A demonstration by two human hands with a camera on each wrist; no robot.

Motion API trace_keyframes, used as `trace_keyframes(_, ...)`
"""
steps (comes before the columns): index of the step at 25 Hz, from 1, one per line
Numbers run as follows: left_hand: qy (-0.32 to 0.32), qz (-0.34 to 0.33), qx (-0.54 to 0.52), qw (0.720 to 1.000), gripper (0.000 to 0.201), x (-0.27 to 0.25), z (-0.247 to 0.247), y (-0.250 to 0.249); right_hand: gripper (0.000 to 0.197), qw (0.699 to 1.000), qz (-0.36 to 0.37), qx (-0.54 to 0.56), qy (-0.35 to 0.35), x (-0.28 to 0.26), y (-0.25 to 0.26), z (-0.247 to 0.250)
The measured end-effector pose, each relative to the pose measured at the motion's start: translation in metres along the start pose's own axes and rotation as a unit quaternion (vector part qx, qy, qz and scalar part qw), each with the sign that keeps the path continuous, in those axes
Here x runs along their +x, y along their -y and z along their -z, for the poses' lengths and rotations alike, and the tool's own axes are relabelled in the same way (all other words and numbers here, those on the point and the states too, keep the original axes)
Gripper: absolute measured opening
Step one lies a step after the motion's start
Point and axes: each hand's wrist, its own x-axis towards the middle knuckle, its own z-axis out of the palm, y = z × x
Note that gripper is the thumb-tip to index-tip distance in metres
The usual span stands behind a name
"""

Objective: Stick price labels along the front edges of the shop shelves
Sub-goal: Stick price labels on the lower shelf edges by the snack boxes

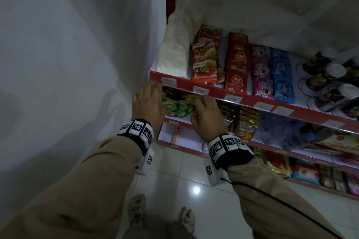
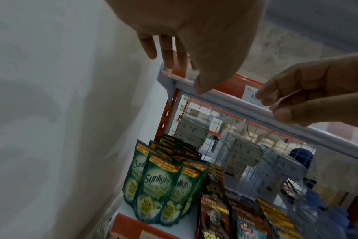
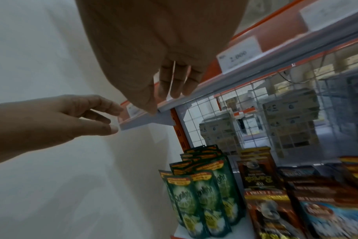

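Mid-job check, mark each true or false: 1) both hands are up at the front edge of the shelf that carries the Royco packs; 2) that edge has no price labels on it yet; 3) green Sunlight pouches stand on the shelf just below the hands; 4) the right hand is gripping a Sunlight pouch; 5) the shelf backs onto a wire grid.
1) True: the left hand and right hand are both at the red shelf edge below the Royco packs.
2) False: several price labels already sit along it.
3) True: the Sunlight pouches stand there.
4) False: its fingers are at the edge strip, not on a pouch.
5) True: a wire grid shows behind.
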Motion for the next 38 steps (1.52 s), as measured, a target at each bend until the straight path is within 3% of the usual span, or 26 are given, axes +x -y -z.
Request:
trace_keyframes(5,0.057,0.017,-0.111,0.992,0.09,0.03,0.018,0.013,0.046,0.999,-0.014,-0.036,-0.032,0.041,0.033,0.004)
trace_keyframes(8,0.067,0.007,-0.188,0.98,0.088,0.033,0.019,0.016,0.047,0.997,-0.038,-0.045,-0.042,0.049,0.046,-0.002)
trace_keyframes(15,0.018,-0.018,-0.274,0.961,0.077,0.023,0.02,0.025,0.046,0.993,-0.087,-0.042,-0.073,0.052,0.061,-0.008)
trace_keyframes(17,0.013,-0.042,-0.225,0.973,0.072,0.027,0.023,0.032,0.046,0.992,-0.093,-0.05,-0.074,0.056,0.063,-0.006)
trace_keyframes(19,0.027,-0.086,-0.109,0.99,0.065,0.032,0.024,0.038,0.044,0.992,-0.092,-0.059,-0.063,0.059,0.064,-0.006)
trace_keyframes(22,0.035,-0.133,-0.018,0.99,0.057,0.04,0.025,0.042,0.04,0.992,-0.091,-0.075,-0.043,0.065,0.065,-0.006)
trace_keyframes(33,0.014,-0.205,0.031,0.978,0.054,0.053,0.024,0.047,0.036,0.989,-0.092,-0.106,-0.049,0.07,0.064,-0.006)
trace_keyframes(38,-0.007,-0.202,0.028,0.979,0.05,0.055,0.021,0.049,0.033,0.989,-0.091,-0.092,-0.071,0.07,0.062,-0.006)
